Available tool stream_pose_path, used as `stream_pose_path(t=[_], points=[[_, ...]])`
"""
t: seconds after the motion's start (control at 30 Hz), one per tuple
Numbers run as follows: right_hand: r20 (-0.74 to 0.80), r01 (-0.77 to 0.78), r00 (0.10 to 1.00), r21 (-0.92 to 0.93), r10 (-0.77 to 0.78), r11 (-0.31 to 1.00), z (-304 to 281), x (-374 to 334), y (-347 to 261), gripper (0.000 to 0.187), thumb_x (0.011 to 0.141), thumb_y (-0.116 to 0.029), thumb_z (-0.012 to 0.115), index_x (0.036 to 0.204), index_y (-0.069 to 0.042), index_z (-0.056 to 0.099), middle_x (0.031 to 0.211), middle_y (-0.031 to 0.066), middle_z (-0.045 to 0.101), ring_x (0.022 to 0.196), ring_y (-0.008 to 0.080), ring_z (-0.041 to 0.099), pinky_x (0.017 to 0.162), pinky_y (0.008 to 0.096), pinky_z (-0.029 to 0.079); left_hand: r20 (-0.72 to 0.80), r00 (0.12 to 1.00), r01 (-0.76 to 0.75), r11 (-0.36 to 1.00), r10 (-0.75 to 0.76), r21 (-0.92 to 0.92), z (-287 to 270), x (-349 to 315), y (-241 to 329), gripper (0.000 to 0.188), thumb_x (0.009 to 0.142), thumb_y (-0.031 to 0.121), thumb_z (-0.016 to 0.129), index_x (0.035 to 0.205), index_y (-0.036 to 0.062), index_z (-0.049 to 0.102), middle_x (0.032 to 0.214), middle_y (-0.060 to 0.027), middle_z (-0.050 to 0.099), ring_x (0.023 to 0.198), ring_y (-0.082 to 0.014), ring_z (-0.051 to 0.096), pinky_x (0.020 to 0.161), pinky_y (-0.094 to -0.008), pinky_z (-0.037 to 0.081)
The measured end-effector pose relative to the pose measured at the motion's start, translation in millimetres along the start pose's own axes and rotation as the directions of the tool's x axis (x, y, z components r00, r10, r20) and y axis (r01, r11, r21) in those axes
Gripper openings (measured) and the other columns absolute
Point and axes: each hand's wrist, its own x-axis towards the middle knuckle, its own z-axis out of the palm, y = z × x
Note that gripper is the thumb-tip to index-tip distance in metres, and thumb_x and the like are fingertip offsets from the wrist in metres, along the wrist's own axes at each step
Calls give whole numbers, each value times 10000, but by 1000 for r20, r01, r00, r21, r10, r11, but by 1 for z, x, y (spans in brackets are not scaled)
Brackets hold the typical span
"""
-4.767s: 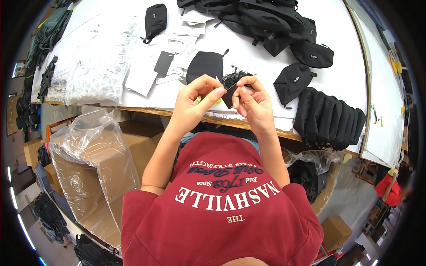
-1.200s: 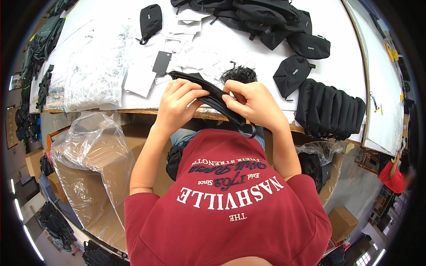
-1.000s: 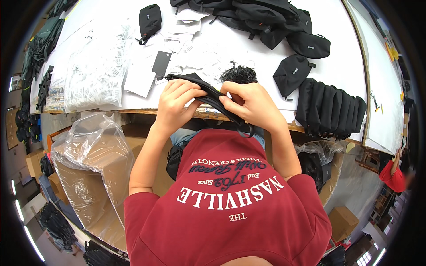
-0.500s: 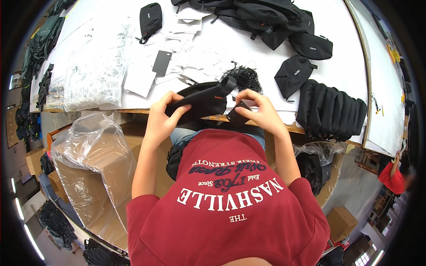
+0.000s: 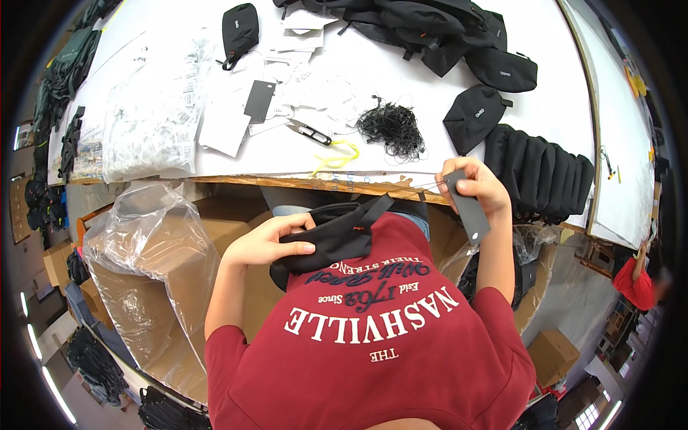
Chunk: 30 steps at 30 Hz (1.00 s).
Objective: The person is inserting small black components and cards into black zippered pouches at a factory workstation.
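Note:
My left hand (image 5: pixel 266 242) is closed on a small black fabric pouch (image 5: pixel 333 242), held in front of my shirt below the table edge. A fabric loop (image 5: pixel 378 206) sticks out from the pouch's right end. To the right, my right hand (image 5: pixel 484 188) pinches a dark hang tag (image 5: pixel 469 213) between thumb and fingers. A thin dark string (image 5: pixel 414 190) stretches between the tag and the pouch's loop. On the table just beyond lie a tangled heap of black strings (image 5: pixel 392 131) and a pair of thread snips (image 5: pixel 309 132) beside a yellow strip (image 5: pixel 337 159).
A row of black pouches (image 5: pixel 537 175) stands at the table's right, with loose pouches (image 5: pixel 474 115) and a black pile (image 5: pixel 430 32) behind. White tags (image 5: pixel 226 136), a dark card (image 5: pixel 259 100) and a clear bag (image 5: pixel 154 115) lie left. A plastic-lined carton (image 5: pixel 150 279) stands below.
Both hands have come down and drawn apart: the left brought the pouch nearer my body, the right took the tag rightward. The string is now stretched, and the snips show fully.

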Motion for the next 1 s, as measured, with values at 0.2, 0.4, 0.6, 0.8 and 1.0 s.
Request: stream_pose_path(t=[0.2, 0.4, 0.6, 0.8, 1.0], points=[[17, -59, 998, -127, 62, 990, 6, -12, -13, 423, 652, -54, 778, 950, -2, 482, 768, 135, 658, 709, 184, 668, 633, 259, 505, -236, 969, -50, 992, 76, 115, -8, 2, -3, 202, 866, 180, 664, 897, 31, 530, 816, 18, 536, 796, -39, 461, 710, -209, 404], [-255, 57, 942, -524, -220, 850, -36, -19, -21, 233, 777, -73, 734, 861, -43, 518, 760, -39, 543, 712, 13, 451, 638, 174, 377, -508, 834, -44, 943, 217, 330, -7, 0, 18, 173, 815, 118, 690, 876, -21, 608, 765, -43, 629, 688, -49, 527, 614, -220, 419], [-438, 383, 745, -337, -503, 860, -28, 17, -5, 194, 775, -52, 732, 878, -89, 571, 780, -38, 597, 696, 41, 516, 663, 192, 392, -483, 653, -26, 655, 582, 755, -3, 11, 28, 157, 826, 110, 642, 944, 7, 635, 818, -112, 629, 763, -241, 593, 707, -314, 448], [-468, 518, 673, -253, -572, 817, -11, 55, 5, 143, 846, -102, 678, 967, -33, 648, 857, 2, 631, 777, 63, 527, 742, 221, 408, -426, 649, 99, 484, 631, 869, -1, 22, 49, 139, 826, 76, 625, 949, 10, 620, 785, -131, 573, 747, -287, 546, 695, -349, 427], [-251, 414, 592, -720, -766, 556, 14, 74, -7, 206, 832, -152, 676, 946, 5, 609, 788, 44, 616, 786, 111, 544, 695, 253, 424, -289, 667, 80, 320, 686, 944, 3, 32, 66, 127, 824, 71, 615, 942, 24, 615, 772, -112, 561, 772, -284, 535, 715, -352, 423]])
